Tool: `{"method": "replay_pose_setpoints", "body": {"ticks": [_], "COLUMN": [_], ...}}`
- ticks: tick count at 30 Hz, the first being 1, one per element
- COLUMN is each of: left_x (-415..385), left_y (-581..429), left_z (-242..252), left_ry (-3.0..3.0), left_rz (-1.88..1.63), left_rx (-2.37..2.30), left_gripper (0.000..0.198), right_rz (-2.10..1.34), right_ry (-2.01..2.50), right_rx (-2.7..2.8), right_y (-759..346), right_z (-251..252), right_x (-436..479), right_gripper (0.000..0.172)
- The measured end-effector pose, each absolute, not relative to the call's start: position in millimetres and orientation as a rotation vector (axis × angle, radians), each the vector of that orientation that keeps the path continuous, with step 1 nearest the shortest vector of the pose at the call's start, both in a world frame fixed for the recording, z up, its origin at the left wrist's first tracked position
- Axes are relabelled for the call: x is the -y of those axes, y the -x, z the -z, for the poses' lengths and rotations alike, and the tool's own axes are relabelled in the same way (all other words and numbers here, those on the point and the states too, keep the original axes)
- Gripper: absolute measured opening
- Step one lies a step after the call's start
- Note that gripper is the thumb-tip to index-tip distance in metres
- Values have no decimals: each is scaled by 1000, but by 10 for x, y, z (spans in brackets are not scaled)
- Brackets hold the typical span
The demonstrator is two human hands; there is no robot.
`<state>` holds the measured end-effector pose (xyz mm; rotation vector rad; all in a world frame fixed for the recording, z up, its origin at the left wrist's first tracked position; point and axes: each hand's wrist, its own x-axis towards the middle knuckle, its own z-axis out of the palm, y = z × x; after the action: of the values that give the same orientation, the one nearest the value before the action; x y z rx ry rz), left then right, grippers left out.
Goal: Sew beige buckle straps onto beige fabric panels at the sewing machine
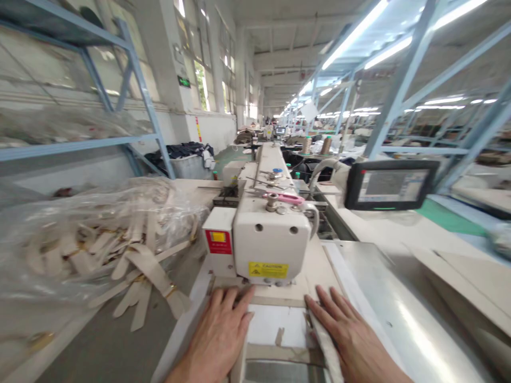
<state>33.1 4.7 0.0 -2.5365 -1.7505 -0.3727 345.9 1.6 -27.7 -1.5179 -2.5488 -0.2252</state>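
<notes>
A white sewing machine head point(271, 239) with a yellow caution label stands in the centre. Below it lies a beige fabric piece point(275, 293) on a white sheet point(267, 319). My left hand point(223, 330) rests flat with fingers spread at the left edge of the piece, just under the machine head. On the right side, my right hand point(347, 324) lies palm down, fingers spread, beside a folded pale strip point(325, 340). Both hands touch the work surface and neither grips anything. The needle area is hidden under the head.
Beige straps point(143, 266) spill from a clear plastic bag point(91, 213) at the left. A control screen point(391, 185) stands at the right, above a shiny metal plate point(383, 298). Pink-handled snips point(287, 198) lie on the machine. Blue shelving frames both sides.
</notes>
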Motion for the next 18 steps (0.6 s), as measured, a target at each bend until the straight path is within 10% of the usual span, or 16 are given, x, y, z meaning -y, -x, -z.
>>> {"method": "replay_pose_setpoints", "body": {"ticks": [18], "left_x": [-26], "left_y": [-356], "left_z": [75], "left_ry": [2409], "left_rz": [272], "left_rx": [1702], "left_gripper": [44], "right_rz": [294], "right_ry": [1552], "right_rx": [2520], "right_y": [-3442], "right_z": [302], "right_x": [69], "right_gripper": [67]}}
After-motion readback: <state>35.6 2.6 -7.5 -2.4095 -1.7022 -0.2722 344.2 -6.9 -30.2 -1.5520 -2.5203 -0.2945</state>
